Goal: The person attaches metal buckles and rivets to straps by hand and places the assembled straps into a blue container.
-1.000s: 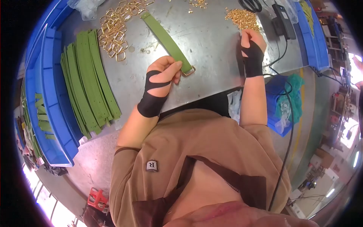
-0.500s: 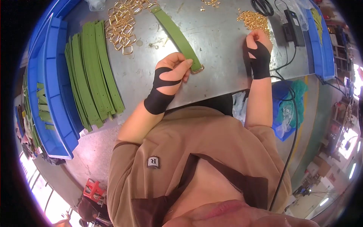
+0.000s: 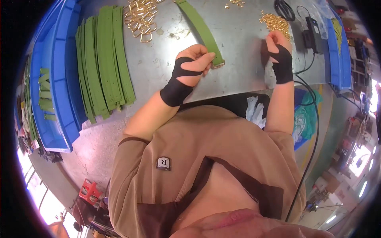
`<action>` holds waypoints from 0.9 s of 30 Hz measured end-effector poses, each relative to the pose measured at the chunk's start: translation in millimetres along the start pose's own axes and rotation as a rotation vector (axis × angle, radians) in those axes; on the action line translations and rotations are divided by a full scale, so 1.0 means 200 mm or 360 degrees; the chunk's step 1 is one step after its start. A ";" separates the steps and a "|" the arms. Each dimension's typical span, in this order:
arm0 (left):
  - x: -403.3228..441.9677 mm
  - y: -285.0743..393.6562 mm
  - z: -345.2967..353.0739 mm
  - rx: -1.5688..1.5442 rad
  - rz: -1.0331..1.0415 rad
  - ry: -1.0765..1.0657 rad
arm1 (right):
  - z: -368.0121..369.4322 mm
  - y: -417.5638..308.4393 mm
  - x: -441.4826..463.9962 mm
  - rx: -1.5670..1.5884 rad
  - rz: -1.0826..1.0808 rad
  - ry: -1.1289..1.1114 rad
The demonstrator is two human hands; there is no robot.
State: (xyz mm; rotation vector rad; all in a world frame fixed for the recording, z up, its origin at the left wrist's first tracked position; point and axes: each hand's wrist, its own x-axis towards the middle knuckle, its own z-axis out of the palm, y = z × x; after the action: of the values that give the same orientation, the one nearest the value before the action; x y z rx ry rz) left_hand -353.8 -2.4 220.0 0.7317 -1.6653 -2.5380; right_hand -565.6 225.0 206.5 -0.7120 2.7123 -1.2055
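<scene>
My left hand point(image 3: 195, 63) pinches the near end of a green strap point(image 3: 200, 29) between thumb and fingers. A rectangular gold metal ring point(image 3: 218, 64) sits at that end, just beyond my fingertips. The strap stretches away over the metal table, its far end near the top edge of the view. At the near edge of a pile of small gold fittings point(image 3: 274, 23), my right hand point(image 3: 280, 43) is closed with its fingertips together. Whether a fitting is between them is too small to see. Both hands wear black wrist supports.
Several green straps point(image 3: 105, 59) lie stacked at the left, beside a blue bin point(image 3: 65, 107). Gold rectangular rings point(image 3: 142, 20) are heaped on the metal table point(image 3: 158, 65) at the back. To the right are a black power adapter point(image 3: 313, 35), its cable and another blue bin point(image 3: 340, 67).
The whole view has shifted, so the table and stacked straps appear higher and more to the right. My left hand still holds the strap; my right hand stays at the pile of fittings.
</scene>
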 end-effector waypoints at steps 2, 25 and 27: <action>0.00 -0.01 -0.01 -0.0004 0.0026 -0.0043 | 0.01 -0.10 -0.06 0.0562 0.0190 -0.0075; -0.01 -0.05 0.01 0.0051 0.0129 0.0082 | 0.37 -0.52 -0.44 0.1077 0.0039 -0.0319; -0.01 -0.05 0.01 0.0094 0.0124 0.0092 | 0.37 -0.52 -0.44 0.1146 0.0139 -0.0339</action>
State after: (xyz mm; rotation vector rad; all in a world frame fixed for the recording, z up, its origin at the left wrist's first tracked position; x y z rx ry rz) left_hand -351.3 4.5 211.8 0.7214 -1.7216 -2.4021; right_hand -428.8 154.1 222.0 -0.5612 1.9004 -1.7928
